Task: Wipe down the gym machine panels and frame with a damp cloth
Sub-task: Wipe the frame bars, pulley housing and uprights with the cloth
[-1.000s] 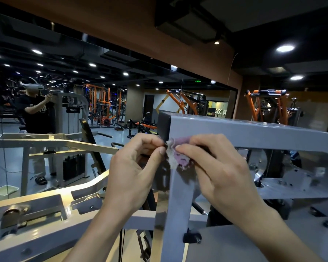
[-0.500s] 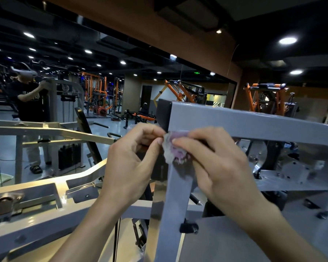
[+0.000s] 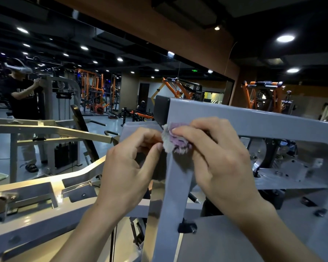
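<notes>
Head view: both hands' grips pinch the cloth (image 3: 175, 142) against the upright frame post (image 3: 175, 186).

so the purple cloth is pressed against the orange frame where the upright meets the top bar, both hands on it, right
Not quite: the head view shows the purple cloth against a grey frame, not an orange one. The orange machines stand far behind. Otherwise right: it sits where upright meets top bar, with the left hand and right hand on it.

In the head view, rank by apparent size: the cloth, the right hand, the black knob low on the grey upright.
1. right hand, though nearness to the camera inflates it
2. cloth, partly hidden under the fingers
3. black knob
</notes>
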### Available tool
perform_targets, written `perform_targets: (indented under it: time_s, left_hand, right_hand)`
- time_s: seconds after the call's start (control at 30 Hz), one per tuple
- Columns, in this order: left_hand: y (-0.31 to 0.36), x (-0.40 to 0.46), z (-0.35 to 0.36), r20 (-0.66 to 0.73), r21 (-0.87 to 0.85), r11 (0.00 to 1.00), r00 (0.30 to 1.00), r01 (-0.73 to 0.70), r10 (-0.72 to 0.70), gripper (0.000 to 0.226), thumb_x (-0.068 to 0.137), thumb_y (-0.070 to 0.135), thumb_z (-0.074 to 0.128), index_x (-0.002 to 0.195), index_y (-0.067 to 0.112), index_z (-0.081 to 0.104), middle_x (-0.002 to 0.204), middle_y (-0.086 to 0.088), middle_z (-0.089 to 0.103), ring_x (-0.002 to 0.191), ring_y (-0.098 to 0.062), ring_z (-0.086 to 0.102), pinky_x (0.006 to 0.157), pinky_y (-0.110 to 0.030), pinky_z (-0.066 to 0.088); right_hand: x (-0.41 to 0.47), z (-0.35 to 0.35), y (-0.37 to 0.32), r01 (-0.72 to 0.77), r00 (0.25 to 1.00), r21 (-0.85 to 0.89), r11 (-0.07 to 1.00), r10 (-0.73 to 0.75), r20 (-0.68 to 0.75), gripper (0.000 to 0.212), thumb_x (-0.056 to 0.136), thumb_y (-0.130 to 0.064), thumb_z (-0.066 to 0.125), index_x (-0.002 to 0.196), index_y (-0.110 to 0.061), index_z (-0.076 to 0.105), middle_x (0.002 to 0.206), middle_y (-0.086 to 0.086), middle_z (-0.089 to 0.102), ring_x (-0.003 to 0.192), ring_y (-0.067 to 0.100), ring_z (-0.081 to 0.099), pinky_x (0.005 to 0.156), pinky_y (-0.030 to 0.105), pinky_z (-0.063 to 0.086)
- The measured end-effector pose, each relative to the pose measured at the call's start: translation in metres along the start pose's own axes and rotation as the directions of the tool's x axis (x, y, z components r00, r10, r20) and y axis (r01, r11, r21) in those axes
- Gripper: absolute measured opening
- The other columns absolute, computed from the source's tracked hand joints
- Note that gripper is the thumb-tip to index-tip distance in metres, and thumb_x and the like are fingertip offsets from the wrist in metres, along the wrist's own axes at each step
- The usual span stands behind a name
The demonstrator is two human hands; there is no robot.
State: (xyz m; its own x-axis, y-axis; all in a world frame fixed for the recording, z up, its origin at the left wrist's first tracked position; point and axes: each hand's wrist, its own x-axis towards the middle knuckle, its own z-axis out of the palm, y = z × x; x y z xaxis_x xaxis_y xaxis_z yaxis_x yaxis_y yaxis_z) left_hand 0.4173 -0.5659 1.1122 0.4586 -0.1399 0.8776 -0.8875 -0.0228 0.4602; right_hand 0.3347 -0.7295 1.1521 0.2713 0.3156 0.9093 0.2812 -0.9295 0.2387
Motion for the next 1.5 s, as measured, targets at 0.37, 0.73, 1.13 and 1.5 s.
perform_targets:
  time_s: [0.37,0.73,1.13,1.5]
  left_hand:
    - [-0.007,-0.001,0.003,-0.013,0.173,0.979,0.994,-0.105,0.109,0.010,0.100,0.031,0.061,0.107,0.027,0.067,0.093,0.016,0.067,0.085,-0.006,0.065,0.067,-0.027,0.051]
    - [-0.010,-0.002,0.002,0.005,0.234,0.963,0.991,-0.134,0.136,0.018,0.094,0.012,0.067,0.109,0.021,0.070,0.097,0.017,0.067,0.090,0.004,0.062,0.073,-0.009,0.044]
    - [-0.014,-0.004,0.003,-0.005,0.223,0.963,0.988,-0.150,0.155,0.018,0.093,0.011,0.066,0.108,0.020,0.071,0.099,0.015,0.069,0.094,-0.001,0.064,0.077,-0.021,0.053]
    - [-0.014,-0.006,0.006,-0.030,0.208,0.967,0.987,-0.146,0.156,0.018,0.093,0.009,0.064,0.106,0.018,0.071,0.098,0.013,0.069,0.093,-0.006,0.066,0.076,-0.027,0.054]
  right_hand:
    - [-0.011,0.007,-0.005,-0.015,1.000,0.028,0.999,0.015,0.015,0.031,0.093,-0.007,0.055,0.118,-0.007,0.073,0.113,0.005,0.061,0.099,0.021,0.055,0.081,0.035,0.051]
    - [-0.021,0.010,-0.011,-0.064,0.997,0.063,0.996,0.062,0.038,0.033,0.090,-0.003,0.053,0.116,-0.009,0.072,0.112,0.002,0.056,0.097,0.020,0.053,0.077,0.035,0.049]
    - [-0.038,0.014,-0.017,-0.121,0.992,0.092,0.988,0.116,0.057,0.035,0.091,-0.004,0.049,0.116,-0.012,0.073,0.113,-0.002,0.053,0.098,0.018,0.050,0.080,0.030,0.045]
    - [-0.049,0.018,-0.020,-0.128,0.990,0.089,0.988,0.123,0.064,0.034,0.090,-0.001,0.054,0.118,-0.016,0.069,0.115,-0.003,0.052,0.098,0.018,0.050,0.077,0.036,0.049]
